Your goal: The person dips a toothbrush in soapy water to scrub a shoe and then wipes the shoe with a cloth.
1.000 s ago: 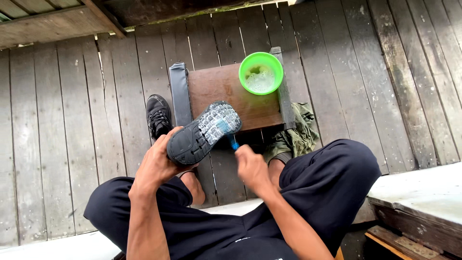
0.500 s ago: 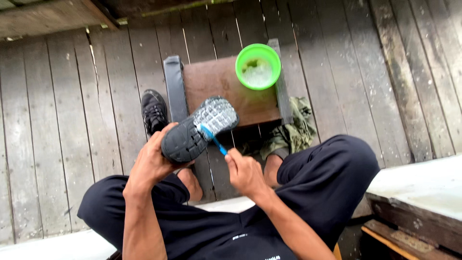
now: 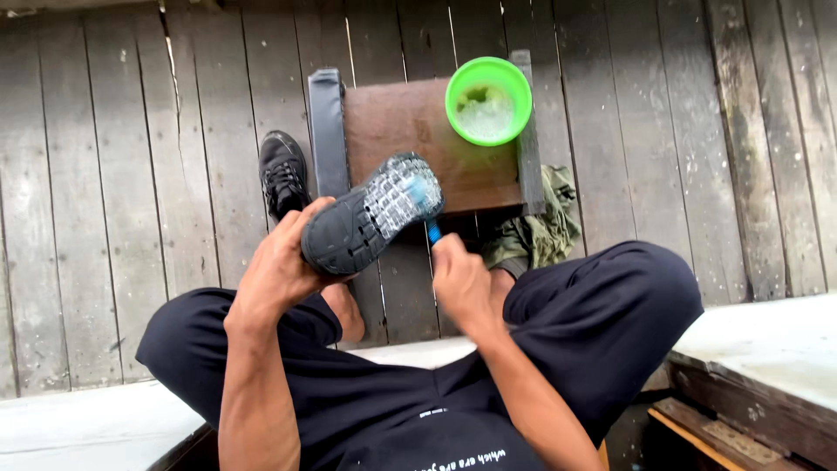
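Observation:
My left hand (image 3: 283, 266) grips the heel of a black shoe (image 3: 366, 218), held sole up over my lap. The front of the sole is covered in white foam. My right hand (image 3: 462, 283) is shut on a small blue-handled brush (image 3: 427, 205), whose head rests on the foamy toe end of the sole. The hand is blurred. A green bowl (image 3: 488, 100) of soapy water stands on a low brown wooden stool (image 3: 401, 131) just beyond the shoe.
A second black shoe (image 3: 283, 170) lies on the grey plank floor left of the stool. An olive cloth (image 3: 536, 231) is bunched under the stool's right side. My crossed legs in dark trousers fill the near ground; a pale ledge (image 3: 767, 336) sits right.
The brush has slid up the sole toward the toe while my right hand moved with it. The shoe stays sole up in my left hand; the view shifted slightly.

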